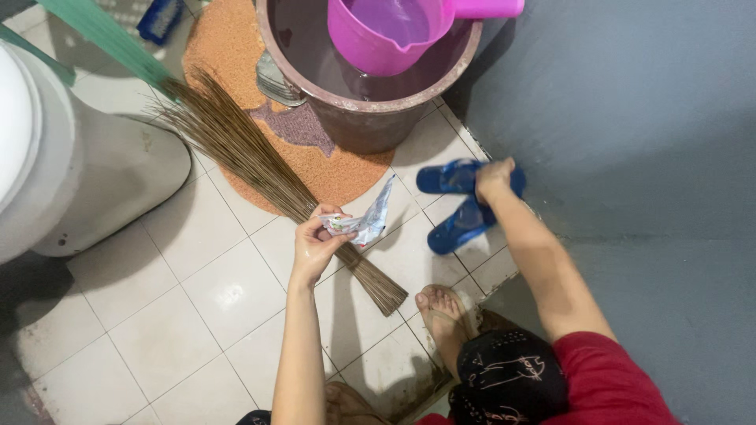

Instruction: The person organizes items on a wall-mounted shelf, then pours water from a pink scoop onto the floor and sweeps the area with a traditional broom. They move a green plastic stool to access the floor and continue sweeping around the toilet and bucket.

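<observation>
The white tiled floor [197,291] of a washroom is meeting a grey wall [630,118]. A brown bucket [370,110] is standing on an orange mat [228,47] and carrying a floating pink dipper [394,27]. Below the bucket, the left hand [315,244] is pinching a crumpled sachet [364,224] above the lying stick broom [260,173], keeping it off the wet floor. Right of the bucket, the right hand [494,177] is closing on blue slippers [461,201] lying against the wall.

white tiled floor [197,299], grey wall [630,118], orange mat [228,47], white toilet [94,181], brown bucket [370,118] of water.
</observation>
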